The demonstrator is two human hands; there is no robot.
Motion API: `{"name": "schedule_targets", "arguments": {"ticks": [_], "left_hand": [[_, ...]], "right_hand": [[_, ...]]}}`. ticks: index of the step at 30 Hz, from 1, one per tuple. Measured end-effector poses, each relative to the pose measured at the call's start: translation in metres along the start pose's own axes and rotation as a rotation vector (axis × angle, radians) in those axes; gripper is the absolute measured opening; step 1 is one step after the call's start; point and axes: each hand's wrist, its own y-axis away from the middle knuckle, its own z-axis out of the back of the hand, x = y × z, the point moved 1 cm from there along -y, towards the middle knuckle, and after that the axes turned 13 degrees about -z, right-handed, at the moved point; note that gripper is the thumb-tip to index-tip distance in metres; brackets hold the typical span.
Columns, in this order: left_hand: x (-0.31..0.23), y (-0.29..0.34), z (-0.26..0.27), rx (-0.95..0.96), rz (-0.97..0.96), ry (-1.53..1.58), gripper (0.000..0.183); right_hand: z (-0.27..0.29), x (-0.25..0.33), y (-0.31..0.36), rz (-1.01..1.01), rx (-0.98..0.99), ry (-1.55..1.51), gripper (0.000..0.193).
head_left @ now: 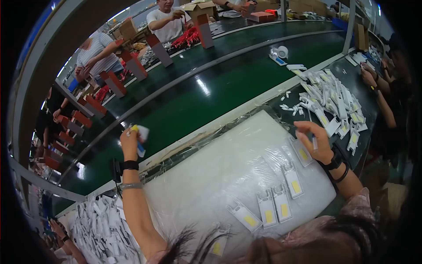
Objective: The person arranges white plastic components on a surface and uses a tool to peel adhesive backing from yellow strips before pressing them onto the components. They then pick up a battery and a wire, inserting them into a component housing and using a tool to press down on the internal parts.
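Observation:
Over the green conveyor belt (193, 101), my left hand (129, 143) is closed around a white part with a blue strip (140, 149); a bit of yellow shows by the fingertips. My right hand (317, 145) is curled above the right end of a plastic-wrapped white pad (198, 176), with a small pale piece (314, 143) against its fingers. Just under that hand lies a white casing with a yellow panel (302, 154). Several similar casings (267, 209) rest on the pad's near side.
A heap of white casings (336, 101) lies to the right, beside small white clips (292, 108). More white parts (99, 224) pile up at lower left. Orange-and-grey boxes (160, 50) stand along the belt's far side, where co-workers sit. A white round part (282, 52) sits on the belt.

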Motion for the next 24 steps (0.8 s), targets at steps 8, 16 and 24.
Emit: {"name": "schedule_targets", "arguments": {"ticks": [8, 16, 24], "left_hand": [[-0.207, 0.101, -0.125, 0.702, 0.115, 0.39, 0.015], [-0.25, 0.156, -0.178, 1.01, 0.157, 0.408, 0.018], [-0.238, 0.17, -0.173, 0.93, 0.101, 0.462, 0.035]], "right_hand": [[-0.017, 0.062, -0.02, 0.489, 0.18, 0.081, 0.045], [-0.044, 0.057, -0.012, 0.377, 0.468, -0.042, 0.028], [-0.022, 0.047, -0.015, -0.022, 0.791, -0.475, 0.017]]}}
